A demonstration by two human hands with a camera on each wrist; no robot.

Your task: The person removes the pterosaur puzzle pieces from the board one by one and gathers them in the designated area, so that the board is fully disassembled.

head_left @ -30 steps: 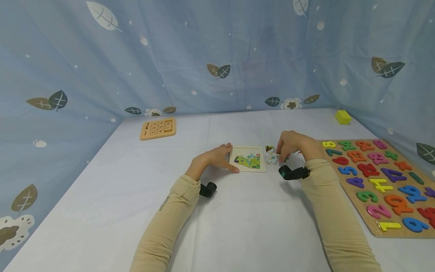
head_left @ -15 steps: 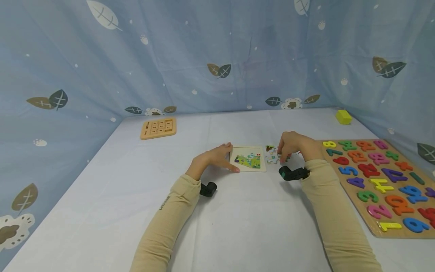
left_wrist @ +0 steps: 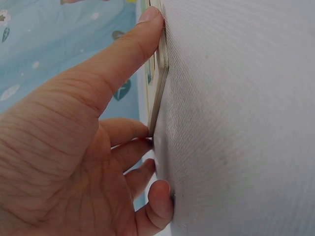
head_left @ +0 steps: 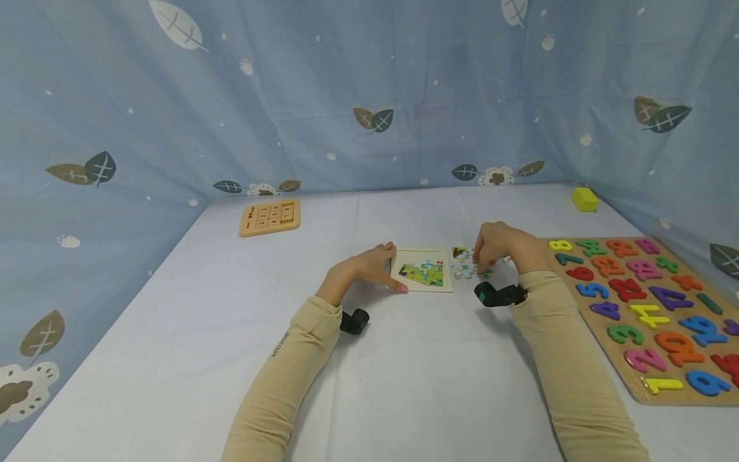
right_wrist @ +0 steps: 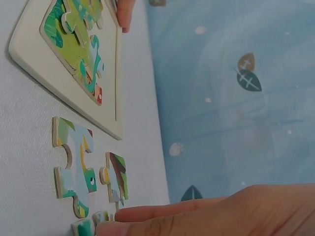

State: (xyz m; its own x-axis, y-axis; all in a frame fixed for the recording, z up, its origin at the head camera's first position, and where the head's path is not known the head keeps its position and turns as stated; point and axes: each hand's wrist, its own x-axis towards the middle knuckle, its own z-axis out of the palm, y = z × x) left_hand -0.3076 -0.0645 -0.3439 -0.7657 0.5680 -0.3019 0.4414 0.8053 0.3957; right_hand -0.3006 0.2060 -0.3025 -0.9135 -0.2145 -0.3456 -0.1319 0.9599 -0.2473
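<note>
A jigsaw board (head_left: 448, 277) with a pale wooden frame lies flat at mid-table, partly filled with green and blue picture pieces. My left hand (head_left: 369, 265) holds it by its left side, the thumb at the near edge and the index finger at the far corner. Right of the board lie loose jigsaw pieces (head_left: 460, 264). My right hand (head_left: 500, 244) is over them, thumb and index finger together, pinching a small jigsaw piece (right_wrist: 83, 227) low on the table. In the right wrist view, two other loose pieces, one with a blue bird (right_wrist: 78, 179), lie next to the fingertips.
A wooden board of coloured numbers and signs (head_left: 652, 314) lies at the right, close to the right forearm. A wooden number slide puzzle (head_left: 269, 218) is at the back left. A yellow block (head_left: 585, 199) stands at the back right, before the blue curtain (head_left: 416, 83).
The right fingertips have shifted slightly to the right among the loose pieces, showing more of them. The left hand and the jigsaw board have stayed in place.
</note>
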